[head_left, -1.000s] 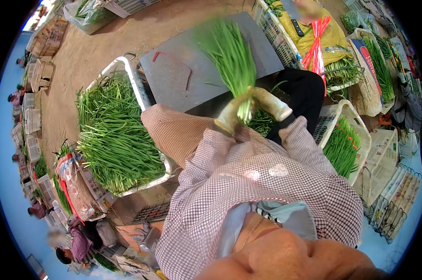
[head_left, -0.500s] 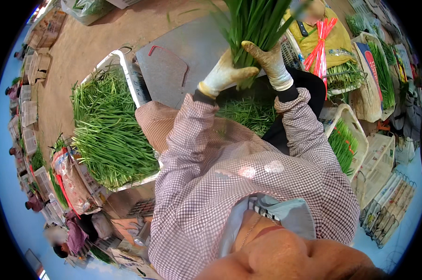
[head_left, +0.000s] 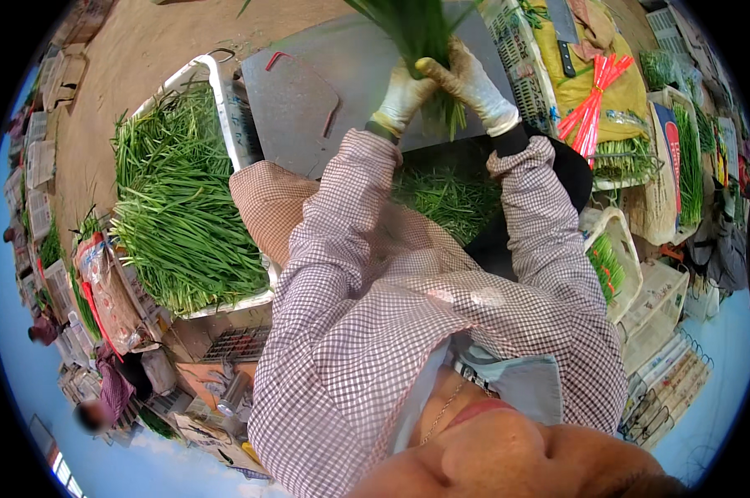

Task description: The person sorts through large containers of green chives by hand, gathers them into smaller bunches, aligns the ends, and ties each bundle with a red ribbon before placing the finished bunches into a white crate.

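Note:
A thick bunch of garlic chives (head_left: pixel 410 37) is gripped between my two gloved hands, its leaves fanning out toward the far edge and its stem ends poking down below my palms. My left hand (head_left: pixel 402 100) presses the bunch from the left, partly behind it. My right hand (head_left: pixel 474 87) wraps it from the right, thumb laid across the front. Both white gloves are stained yellowish-brown. Under the bunch lies a grey board (head_left: pixel 304 95), with a thin bent red strip (head_left: pixel 331 118) on it. Loose chive cuttings (head_left: pixel 450 199) lie below the board's near edge.
On my left stands a white basket (head_left: pixel 220 116) heaped with chives (head_left: pixel 184 228). To the right, red ties (head_left: pixel 586 112) and a knife (head_left: pixel 567 60) rest on a yellow sack (head_left: pixel 620 79). Nearer sits a white crate (head_left: pixel 632 274) of chives. Other people are far left.
The bunch and my hands have shifted a little left, and the bunch tilts more to the left. Both hands keep their hold. The whole view has shifted slightly, showing more of the knife.

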Motion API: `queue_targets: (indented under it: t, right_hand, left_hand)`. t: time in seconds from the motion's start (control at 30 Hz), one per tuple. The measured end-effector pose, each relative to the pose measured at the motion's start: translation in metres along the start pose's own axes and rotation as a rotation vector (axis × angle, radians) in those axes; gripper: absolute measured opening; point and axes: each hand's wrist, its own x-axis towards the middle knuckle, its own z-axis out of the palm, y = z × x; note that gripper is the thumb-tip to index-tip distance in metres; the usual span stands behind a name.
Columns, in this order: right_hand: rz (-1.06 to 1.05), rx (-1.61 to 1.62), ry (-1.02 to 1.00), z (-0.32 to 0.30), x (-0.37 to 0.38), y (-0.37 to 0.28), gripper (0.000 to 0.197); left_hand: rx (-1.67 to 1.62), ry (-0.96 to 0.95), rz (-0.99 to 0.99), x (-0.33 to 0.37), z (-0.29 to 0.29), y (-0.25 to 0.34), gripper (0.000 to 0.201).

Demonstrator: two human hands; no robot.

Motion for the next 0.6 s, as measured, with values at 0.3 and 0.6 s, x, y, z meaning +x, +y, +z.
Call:
queue_targets:
  t: [0.3, 0.6]
  right_hand:
    - [0.231, -0.007, -0.289, 0.018, -0.067, -0.013, 0.136]
    - [0.436, 0.305, -0.396, 0.024, -0.100, -0.018, 0.084]
  left_hand:
    - [-0.889, 0.224, -0.300, -0.031, -0.007, 0.005, 0.034]
    - [-0.963, 0.051, -0.333, -0.056, -0.009, -0.009, 0.036]
